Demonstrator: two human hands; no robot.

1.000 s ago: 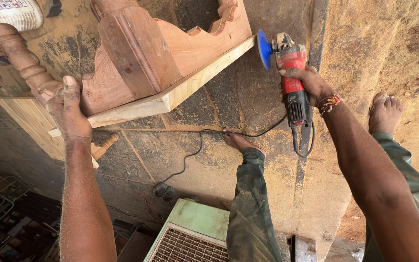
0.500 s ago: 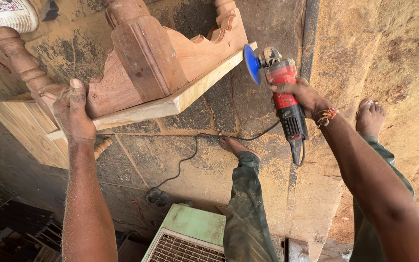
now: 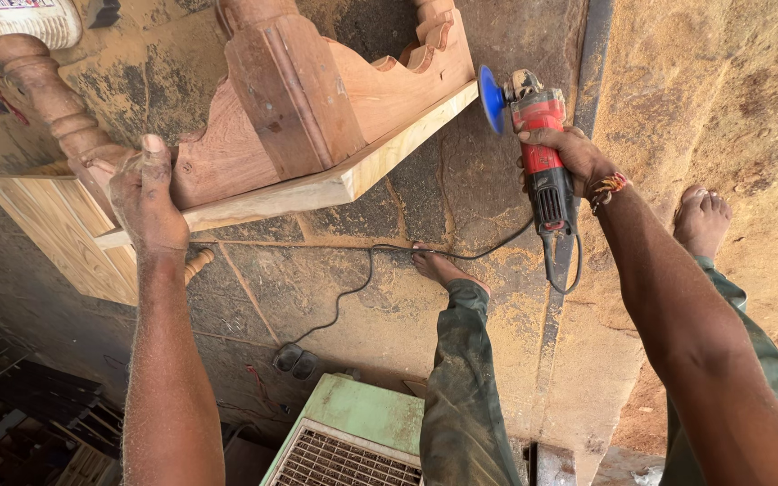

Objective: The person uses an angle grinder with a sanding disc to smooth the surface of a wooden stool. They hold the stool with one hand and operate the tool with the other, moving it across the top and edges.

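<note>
My left hand (image 3: pixel 148 200) grips the near edge of a carved wooden furniture piece (image 3: pixel 317 117), which has a scalloped rail, turned legs and a pale plank along its lower side. My right hand (image 3: pixel 571 155) holds a red angle grinder (image 3: pixel 540 148) by its body. The grinder's blue sanding disc (image 3: pixel 491 99) sits right at the end of the pale plank, touching or nearly so. A black power cord (image 3: pixel 380 256) runs from the grinder across the floor. My bare feet (image 3: pixel 436 266) rest on the dusty stone floor below.
Sawdust covers the stone floor (image 3: pixel 695 108). A turned wooden leg (image 3: pixel 51 103) and a pale slatted panel (image 3: pixel 51 225) lie at left. A green metal box with a grille (image 3: pixel 353 441) stands near my legs. A white container (image 3: pixel 33 18) sits top left.
The blue disc has come closer to the plank's end. My left hand keeps its hold on the wood, and the view has shifted slightly.
</note>
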